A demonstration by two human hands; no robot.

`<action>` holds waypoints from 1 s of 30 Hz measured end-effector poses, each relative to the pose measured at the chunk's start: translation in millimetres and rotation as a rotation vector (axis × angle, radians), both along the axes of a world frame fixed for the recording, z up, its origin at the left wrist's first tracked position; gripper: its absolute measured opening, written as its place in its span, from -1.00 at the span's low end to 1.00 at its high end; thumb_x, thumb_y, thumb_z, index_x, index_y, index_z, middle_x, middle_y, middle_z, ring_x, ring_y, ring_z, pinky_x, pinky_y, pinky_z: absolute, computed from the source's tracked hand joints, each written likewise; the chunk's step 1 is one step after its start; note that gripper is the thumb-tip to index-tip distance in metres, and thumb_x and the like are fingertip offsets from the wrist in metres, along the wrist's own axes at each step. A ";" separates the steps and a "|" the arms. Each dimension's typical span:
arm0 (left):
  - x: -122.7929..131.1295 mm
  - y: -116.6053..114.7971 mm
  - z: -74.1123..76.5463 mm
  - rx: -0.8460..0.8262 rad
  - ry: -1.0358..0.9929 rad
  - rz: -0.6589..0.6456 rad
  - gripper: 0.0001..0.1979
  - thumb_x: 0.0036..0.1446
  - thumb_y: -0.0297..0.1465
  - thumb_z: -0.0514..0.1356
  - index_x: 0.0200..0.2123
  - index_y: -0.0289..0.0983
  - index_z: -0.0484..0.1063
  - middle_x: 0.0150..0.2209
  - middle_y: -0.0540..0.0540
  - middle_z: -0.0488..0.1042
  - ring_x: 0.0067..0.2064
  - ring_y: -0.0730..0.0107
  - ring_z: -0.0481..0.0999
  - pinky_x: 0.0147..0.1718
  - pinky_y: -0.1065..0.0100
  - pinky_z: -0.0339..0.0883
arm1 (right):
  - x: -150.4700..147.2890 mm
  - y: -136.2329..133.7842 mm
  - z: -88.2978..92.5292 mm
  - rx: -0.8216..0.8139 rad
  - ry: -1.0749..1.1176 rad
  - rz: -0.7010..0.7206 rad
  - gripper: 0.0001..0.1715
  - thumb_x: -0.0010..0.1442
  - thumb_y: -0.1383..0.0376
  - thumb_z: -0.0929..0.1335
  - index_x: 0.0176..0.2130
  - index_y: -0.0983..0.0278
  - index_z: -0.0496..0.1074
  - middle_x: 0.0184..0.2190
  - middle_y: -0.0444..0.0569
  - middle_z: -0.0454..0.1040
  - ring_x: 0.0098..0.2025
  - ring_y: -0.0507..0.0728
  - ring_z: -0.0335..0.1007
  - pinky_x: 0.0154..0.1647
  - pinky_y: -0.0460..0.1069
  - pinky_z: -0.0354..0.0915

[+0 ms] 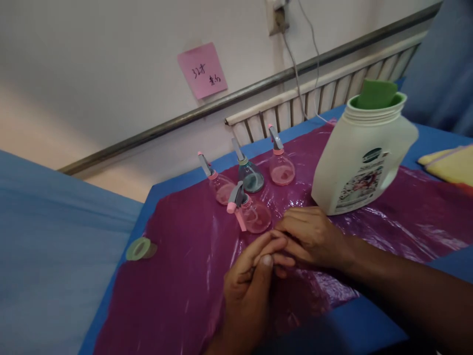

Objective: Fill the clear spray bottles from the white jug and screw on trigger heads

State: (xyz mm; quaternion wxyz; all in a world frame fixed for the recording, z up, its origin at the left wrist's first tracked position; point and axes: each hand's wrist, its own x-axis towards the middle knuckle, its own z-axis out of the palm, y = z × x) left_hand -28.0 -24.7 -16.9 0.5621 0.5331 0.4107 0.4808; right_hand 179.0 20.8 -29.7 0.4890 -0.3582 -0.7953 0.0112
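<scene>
My left hand (251,281) and my right hand (312,236) meet in front of the spray bottles, their fingers touching. The left fingers are curled with the thumb pressed against them. My right hand is closed, its fingertips at the left fingers; anything between them is hidden. Nearest, just beyond the hands, a pink spray bottle (257,217) stands with its nozzle turned left. Behind it are another pink spray bottle (222,190), a teal spray bottle (252,178) and a third pink one, the rear spray bottle (283,171). Each has a grey trigger head and holds some liquid.
A large white jug (360,158) with a green piece in its mouth stands right of the hands. A pale green cup-like cap (138,249) lies at left. Purple plastic sheet (177,276) covers the blue table. Yellow cloth (451,165) lies far right; a cable (293,61) hangs behind.
</scene>
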 end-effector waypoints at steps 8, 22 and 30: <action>1.4 9.1 -3.3 -0.402 -0.243 0.005 -0.61 0.25 -0.22 0.60 0.07 -0.22 0.71 -0.04 -0.23 0.82 -0.18 0.29 0.84 -0.30 0.48 0.63 | 0.7 -4.3 4.7 -0.077 0.104 -0.059 -0.88 0.52 0.39 0.40 -0.03 0.17 0.52 -0.26 -0.12 0.67 -0.25 0.08 0.61 -0.18 0.03 0.49; 4.7 15.9 1.4 -0.407 -0.349 0.013 -0.75 0.21 -0.27 0.61 -0.16 -0.27 0.73 -0.23 -0.07 0.74 -0.23 0.43 0.70 -0.26 0.49 0.53 | -6.5 -10.0 -0.5 -0.314 0.334 0.201 -0.88 0.47 0.43 0.45 -0.07 0.21 0.57 -0.25 -0.13 0.68 -0.24 -0.01 0.63 -0.19 -0.08 0.48; 1.4 17.0 9.0 -0.577 -0.568 -0.241 -0.78 0.30 -0.32 0.50 -0.25 -0.29 0.56 -0.39 0.03 0.51 -0.38 0.46 0.57 -0.28 0.43 0.45 | -7.4 -12.8 5.2 -0.337 0.317 0.304 -0.89 0.46 0.40 0.47 -0.03 0.23 0.59 -0.26 -0.13 0.64 -0.26 -0.03 0.60 -0.21 -0.11 0.48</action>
